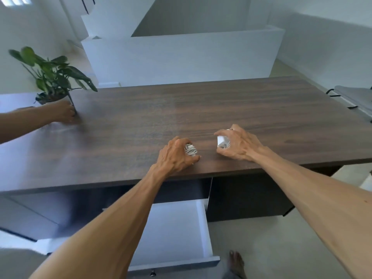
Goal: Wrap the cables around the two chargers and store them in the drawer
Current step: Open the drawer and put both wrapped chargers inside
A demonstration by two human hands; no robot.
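Note:
Two white chargers with their cables wound around them rest on the dark wooden desk (pixel 201 109) near its front edge. My left hand (pixel 177 156) is closed over the left charger (pixel 190 150), whose coiled white cable shows between my fingers. My right hand (pixel 236 144) grips the right charger (pixel 221 141), a white block with cable bunched beneath it. Below the desk edge, the drawer (pixel 203 228) stands pulled out, white inside, with nothing visible in it; my left forearm crosses over part of it.
A potted green plant (pixel 52 77) stands at the desk's far left corner. Another person's hand (pixel 64 112) rests on the desk beside the pot. A grey bag with black straps (pixel 354 99) lies at the right. A bare foot (pixel 237 262) is on the floor by the drawer.

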